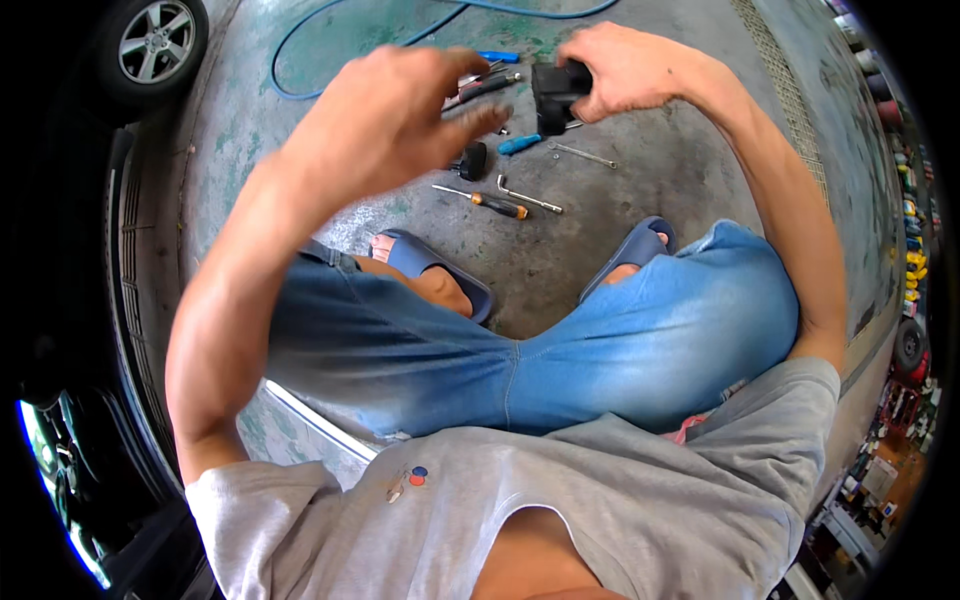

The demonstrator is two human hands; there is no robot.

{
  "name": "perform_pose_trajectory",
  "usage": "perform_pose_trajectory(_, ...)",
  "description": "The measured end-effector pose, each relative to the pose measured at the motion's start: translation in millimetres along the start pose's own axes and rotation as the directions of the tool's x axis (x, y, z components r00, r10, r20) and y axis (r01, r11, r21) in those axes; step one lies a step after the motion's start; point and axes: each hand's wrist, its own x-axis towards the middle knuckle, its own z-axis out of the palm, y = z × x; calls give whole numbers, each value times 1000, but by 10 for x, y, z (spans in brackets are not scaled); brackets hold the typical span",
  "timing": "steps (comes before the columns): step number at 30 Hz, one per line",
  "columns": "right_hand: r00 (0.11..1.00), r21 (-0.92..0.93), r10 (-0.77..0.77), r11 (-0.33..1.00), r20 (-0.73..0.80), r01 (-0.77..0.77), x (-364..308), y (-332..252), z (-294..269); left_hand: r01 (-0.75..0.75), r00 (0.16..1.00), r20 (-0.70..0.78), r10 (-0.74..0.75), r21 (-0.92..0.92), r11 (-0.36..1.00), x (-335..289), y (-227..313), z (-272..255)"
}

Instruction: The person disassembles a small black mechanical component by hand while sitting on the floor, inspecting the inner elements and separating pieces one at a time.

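Observation:
My right hand (632,72) grips a black boxy part (553,98) between thumb and fingers, above the concrete floor. To its left hovers my left hand (405,112), slightly blurred, fingers and thumb apart, holding nothing and not touching the part. Beneath the hands lie a black-handled tool (488,86), a blue-handled tool (520,144) and a slim metal wrench (585,155). Nearer my feet are an orange-and-black screwdriver (500,206) and an L-shaped socket wrench (530,196). Another black part (471,160) sits partly hidden below my left hand.
A blue hose (276,62) curls over the floor at the far side. At the far left stands a car wheel (158,45). A drain grate (780,80) runs along the right, with cluttered shelves beyond. My sandalled feet flank the near tools.

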Motion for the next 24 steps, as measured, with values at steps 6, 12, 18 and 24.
perform_pose_trajectory(6, 986, -8, 167, 986, 13, -167, -374, -566, -577, 164, 986, 81, -144, -558, 813, 433, -105, -143)
perform_pose_trajectory(12, 957, 120, 32, 993, -290, 3, -394, -581, -776, -143, 979, 59, 195, -480, 866, 411, 5, -295)
perform_pose_trajectory(18, 888, 145, 78, 989, -453, -13, -416, -769, -938, -171, 984, -17, 177, -364, 916, 433, 78, -322)
perform_pose_trajectory(24, 721, 400, -1, 831, -693, 386, -624, -142, -597, -60, 997, 15, 73, -424, 904, 875, 80, -181)
